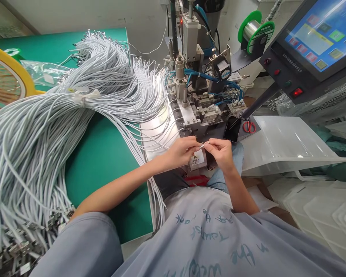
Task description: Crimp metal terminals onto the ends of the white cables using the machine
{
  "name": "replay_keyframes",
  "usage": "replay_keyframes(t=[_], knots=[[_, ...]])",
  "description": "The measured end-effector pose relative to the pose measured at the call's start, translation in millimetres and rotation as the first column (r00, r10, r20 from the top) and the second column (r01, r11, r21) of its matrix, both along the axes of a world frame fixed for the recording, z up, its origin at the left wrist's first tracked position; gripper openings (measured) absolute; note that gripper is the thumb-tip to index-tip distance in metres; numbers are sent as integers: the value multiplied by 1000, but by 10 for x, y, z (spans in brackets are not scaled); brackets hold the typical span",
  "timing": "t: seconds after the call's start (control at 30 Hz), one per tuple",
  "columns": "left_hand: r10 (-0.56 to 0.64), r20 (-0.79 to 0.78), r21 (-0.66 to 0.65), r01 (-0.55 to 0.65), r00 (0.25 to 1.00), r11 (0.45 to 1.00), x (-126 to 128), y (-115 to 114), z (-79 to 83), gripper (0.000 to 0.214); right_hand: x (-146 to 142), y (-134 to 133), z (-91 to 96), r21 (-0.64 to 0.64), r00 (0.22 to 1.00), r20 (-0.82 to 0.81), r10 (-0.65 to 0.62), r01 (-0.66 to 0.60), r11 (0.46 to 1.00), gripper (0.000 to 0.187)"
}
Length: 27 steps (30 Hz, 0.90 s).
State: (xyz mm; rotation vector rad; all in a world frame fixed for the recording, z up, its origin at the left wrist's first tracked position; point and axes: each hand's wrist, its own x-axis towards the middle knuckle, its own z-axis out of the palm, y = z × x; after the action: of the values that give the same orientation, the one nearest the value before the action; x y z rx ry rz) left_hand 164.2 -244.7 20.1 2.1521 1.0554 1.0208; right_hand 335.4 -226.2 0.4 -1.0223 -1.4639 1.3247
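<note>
My left hand (185, 151) is pinched on a white cable (201, 146) in front of the machine. The fingertips of my right hand (220, 152) close on the end of that same cable, just right of the left fingers. What sits at the cable's tip is too small to make out. More white cables run from the machine's left edge across a white surface (158, 132). A large tied bundle of white cables (109, 102) with metal connectors lies on the green mat (103, 165) to the left.
The bench machine (196, 96) with cylinders and blue air tubes stands ahead. A solder wire spool (253, 30) and a control screen (320, 34) are to its right. Red-handled scissors (249, 127) lie near a translucent plastic sheet (288, 142). A yellow-rimmed fan (29, 73) is far left.
</note>
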Motion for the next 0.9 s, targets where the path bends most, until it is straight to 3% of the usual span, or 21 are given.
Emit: replay_keyframes(t=[0.17,0.27,0.37,0.47,0.53,0.63,0.73,0.83,0.9], knots=[[74,8,43,-75,997,996,33,-29,-44,18,-171,-120,-114,-15,982,-93,-164,164,986,20],[91,-169,178,-61,981,982,-4,-23,-30,22,-185,-151,-86,187,966,44,-255,243,952,20],[142,-439,391,46,887,919,-72,16,-4,26,-97,-93,14,335,948,253,-194,102,937,22],[174,-536,454,108,826,884,-105,49,-19,29,-22,-11,74,268,932,359,-57,-44,963,23],[171,-480,398,40,860,916,-91,51,-62,25,-21,18,56,251,940,338,-46,-43,967,24],[158,-287,178,-109,945,978,-33,31,-155,21,-86,1,-36,275,961,249,-122,51,960,26],[161,-119,-19,-164,980,986,23,10,-238,19,-168,-45,-140,268,966,183,-184,131,954,26],[151,-81,-56,-156,985,986,42,7,-264,21,-200,-41,-213,237,966,148,-214,176,956,27],[125,-142,-53,-134,982,990,27,16,-242,24,-187,12,-246,207,965,158,-209,175,963,27]])
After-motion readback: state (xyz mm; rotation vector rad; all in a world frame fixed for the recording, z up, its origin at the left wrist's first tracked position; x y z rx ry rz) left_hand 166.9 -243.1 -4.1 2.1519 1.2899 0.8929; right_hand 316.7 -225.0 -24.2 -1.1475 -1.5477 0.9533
